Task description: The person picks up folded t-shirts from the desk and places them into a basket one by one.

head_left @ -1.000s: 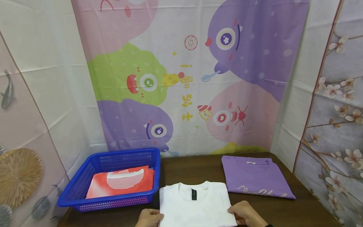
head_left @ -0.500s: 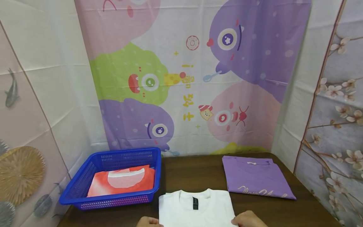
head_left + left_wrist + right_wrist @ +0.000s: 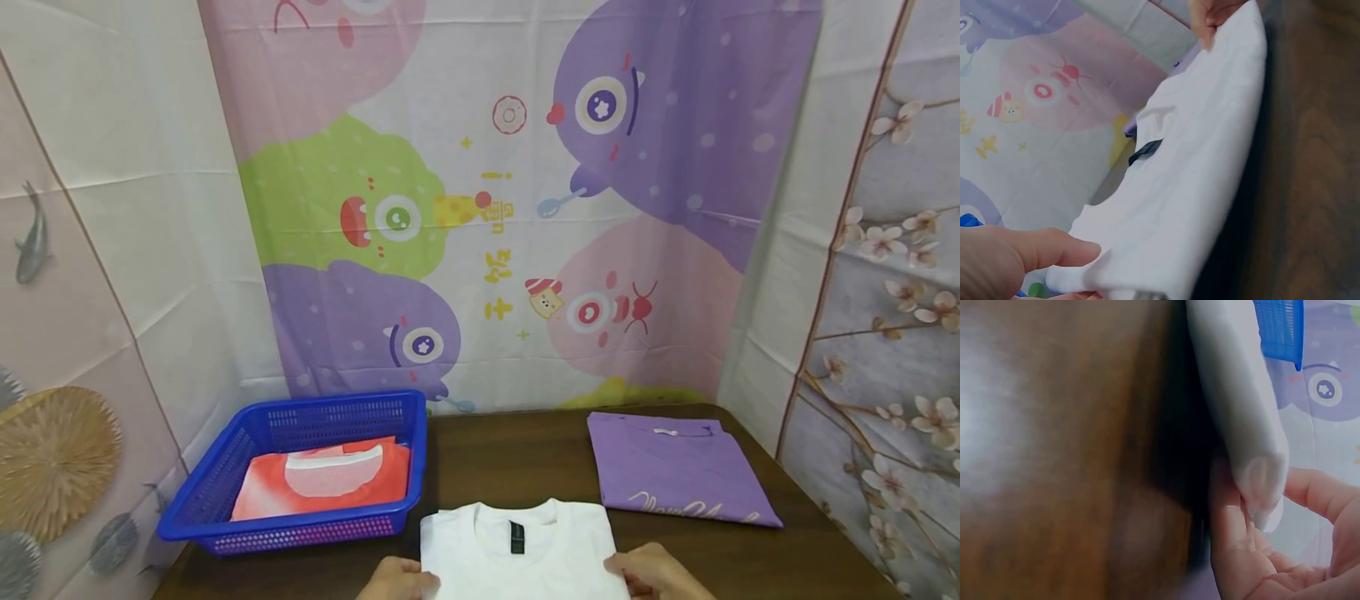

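Note:
A folded white T-shirt [image 3: 555, 550] with a black neck label lies at the front middle of the dark wooden table, its collar facing away from me. My left hand [image 3: 397, 580] pinches its left side edge, thumb on top. On the opposite edge my right hand [image 3: 658, 573] pinches the cloth between thumb and fingers. In the right wrist view the right hand's fingers [image 3: 1229, 531] reach under the folded layers. The left wrist view shows the shirt [image 3: 1185, 162] stretched between both hands, with a dark shadow along its near edge. The shirt's near part is cut off in the head view.
At the left stands a blue plastic basket [image 3: 296, 530] holding a folded red-and-pink garment [image 3: 330, 479]. A folded purple T-shirt [image 3: 675, 467] with pale lettering lies at the right of the table [image 3: 510, 450]. Printed cloth [image 3: 495, 250] hangs behind, and more hangings flank both sides.
The white T-shirt has come nearer to me since a second ago, both hands with it. Over the last half second the shirt stays put while both hands have shifted slightly forward along its sides.

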Demonstrator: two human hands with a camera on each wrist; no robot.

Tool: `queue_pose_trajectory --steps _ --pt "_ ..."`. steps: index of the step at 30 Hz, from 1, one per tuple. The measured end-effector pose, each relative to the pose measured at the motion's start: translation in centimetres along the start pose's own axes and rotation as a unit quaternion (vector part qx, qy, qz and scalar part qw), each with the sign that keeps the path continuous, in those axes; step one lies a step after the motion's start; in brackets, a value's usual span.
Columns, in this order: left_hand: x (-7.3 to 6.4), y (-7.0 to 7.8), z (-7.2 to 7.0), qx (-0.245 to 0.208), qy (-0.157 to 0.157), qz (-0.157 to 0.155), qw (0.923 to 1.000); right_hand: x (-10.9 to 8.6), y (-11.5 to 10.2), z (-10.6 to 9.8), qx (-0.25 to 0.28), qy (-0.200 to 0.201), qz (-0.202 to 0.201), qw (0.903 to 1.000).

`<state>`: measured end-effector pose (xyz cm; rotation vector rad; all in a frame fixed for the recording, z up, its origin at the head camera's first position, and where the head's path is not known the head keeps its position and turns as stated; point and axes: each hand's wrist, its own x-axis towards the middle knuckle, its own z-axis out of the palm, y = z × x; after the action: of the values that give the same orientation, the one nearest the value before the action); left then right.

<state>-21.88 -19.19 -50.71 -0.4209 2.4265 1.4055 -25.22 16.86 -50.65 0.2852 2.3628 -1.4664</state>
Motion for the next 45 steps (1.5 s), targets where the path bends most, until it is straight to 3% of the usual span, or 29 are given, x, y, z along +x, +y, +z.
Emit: queue_pose_trajectory --steps 4,9,16,19,24,31,36,39,45 --pt "0.2 0.7 0.2 -0.01 0.019 0.01 0.9997 0.8 -1.0 0.1 0.029 0.002 0.058 0.9979" --pt "0.8 1.0 0.6 -0.082 0.026 0.03 0.9959 2.0 -2.1 0.0 0.039 -0.001 0.085 0.9956" --pt "1.6 1.3 1.1 -0.117 0.049 0.036 0.9912 3.3 -2.0 0.3 0.096 0.02 0.046 0.9941" --pt "1.9 1.3 1.3 -0.126 0.062 0.031 0.9896 3.7 -2.2 0.3 0.093 0.027 0.042 0.9944" --pt "2.2 1.0 1.7 -0.136 0.083 0.053 0.9858 4.0 -2.2 0.5 0.1 0.028 0.034 0.994" --pt "2.2 0.9 1.9 -0.119 0.087 0.055 0.9875 4.6 -1.6 1.2 0.125 0.039 0.017 0.9912" --pt "1.9 0.9 2.1 -0.101 0.094 0.045 0.9895 5.6 -0.3 0.9 0.112 0.008 -0.009 0.9936" --pt "1.6 1.0 2.2 -0.094 0.099 0.063 0.9887 5.3 -0.1 0.8 0.113 0.011 -0.023 0.9933" --pt "0.9 1.4 2.2 -0.076 0.109 0.14 0.9811 3.3 -1.5 1.2 0.129 0.057 -0.02 0.9898"
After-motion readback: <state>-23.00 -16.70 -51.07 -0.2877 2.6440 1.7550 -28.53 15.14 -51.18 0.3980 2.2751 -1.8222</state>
